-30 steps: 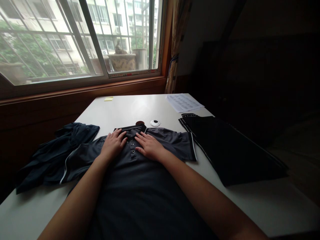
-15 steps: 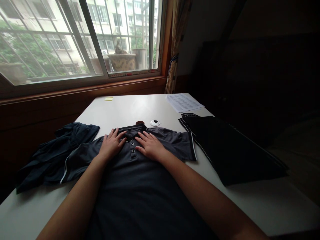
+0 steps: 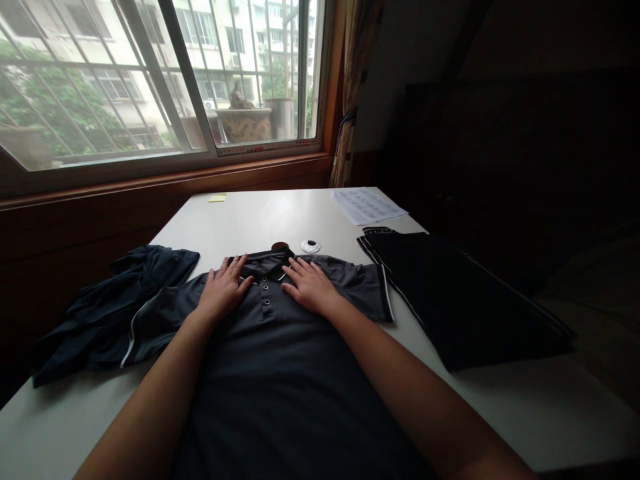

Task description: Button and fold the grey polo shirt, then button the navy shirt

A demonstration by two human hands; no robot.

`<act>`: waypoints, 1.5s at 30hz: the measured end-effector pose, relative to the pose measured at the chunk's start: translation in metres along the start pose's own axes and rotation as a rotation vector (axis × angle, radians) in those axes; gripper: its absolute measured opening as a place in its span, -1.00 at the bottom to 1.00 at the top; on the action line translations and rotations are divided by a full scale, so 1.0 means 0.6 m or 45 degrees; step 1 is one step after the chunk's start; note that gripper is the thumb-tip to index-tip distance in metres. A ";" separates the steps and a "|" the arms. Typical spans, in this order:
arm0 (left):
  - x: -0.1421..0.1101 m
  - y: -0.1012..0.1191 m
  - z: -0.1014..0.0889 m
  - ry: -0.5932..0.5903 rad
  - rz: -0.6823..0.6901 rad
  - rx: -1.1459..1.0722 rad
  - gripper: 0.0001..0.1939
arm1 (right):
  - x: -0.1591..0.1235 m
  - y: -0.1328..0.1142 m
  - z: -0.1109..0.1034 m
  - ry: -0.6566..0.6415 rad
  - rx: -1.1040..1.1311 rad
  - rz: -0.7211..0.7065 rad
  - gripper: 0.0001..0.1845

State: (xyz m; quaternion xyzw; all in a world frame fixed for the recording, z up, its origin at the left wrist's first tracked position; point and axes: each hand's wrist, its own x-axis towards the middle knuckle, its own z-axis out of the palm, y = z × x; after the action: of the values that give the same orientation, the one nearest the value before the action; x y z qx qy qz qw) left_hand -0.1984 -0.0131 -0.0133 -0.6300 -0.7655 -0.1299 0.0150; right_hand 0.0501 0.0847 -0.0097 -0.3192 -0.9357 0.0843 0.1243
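A dark grey polo shirt [image 3: 285,353] lies spread front side up on the white table, its black collar at the far end and its buttons in the middle. My left hand [image 3: 223,288] rests flat on the shirt's left shoulder, fingers stretched towards the collar. On the other side of the buttons, my right hand [image 3: 311,285] lies flat near the right collar point, fingers a little apart. Both hands press on the cloth without gripping it. My forearms cover parts of the shirt's sides.
A crumpled dark garment [image 3: 115,307] lies at the left, against the shirt's sleeve. Folded black trousers or similar cloth [image 3: 465,300] lie at the right. Printed papers [image 3: 370,205], a yellow sticky note [image 3: 217,198] and a white round disc [image 3: 311,247] sit farther back on the table [image 3: 250,220].
My right hand has slid a little to the right, away from the buttons. My left hand has stayed almost in place, its fingers slightly straighter. The shirt lies as before.
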 end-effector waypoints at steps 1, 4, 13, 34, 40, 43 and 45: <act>0.000 -0.001 0.000 -0.006 -0.002 -0.003 -0.29 | 0.001 0.010 -0.002 -0.007 -0.004 0.033 -0.33; 0.000 -0.006 0.000 -0.030 -0.004 -0.003 -0.31 | 0.001 0.041 -0.009 -0.024 -0.028 0.122 -0.32; 0.004 -0.038 -0.001 -0.047 -0.054 0.029 -0.27 | -0.008 0.107 -0.022 -0.058 -0.066 0.246 -0.30; -0.039 -0.137 -0.027 0.141 -0.119 0.099 -0.44 | -0.069 0.177 -0.044 -0.039 -0.218 0.419 -0.39; -0.069 -0.131 -0.042 0.151 0.176 -0.019 -0.51 | -0.097 0.172 -0.046 0.065 -0.249 0.429 -0.43; -0.088 -0.131 -0.041 0.030 0.146 0.023 -0.45 | -0.110 0.168 -0.048 0.098 -0.265 0.405 -0.44; -0.106 -0.128 -0.039 -0.046 0.096 0.065 -0.43 | -0.120 0.166 -0.049 0.125 -0.271 0.398 -0.45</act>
State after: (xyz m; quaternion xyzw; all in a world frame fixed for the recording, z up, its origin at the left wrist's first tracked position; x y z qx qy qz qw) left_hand -0.2629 -0.0926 -0.0165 -0.6599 -0.7446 -0.0983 0.0221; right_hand 0.1709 0.1202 -0.0178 -0.4758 -0.8711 -0.0127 0.1207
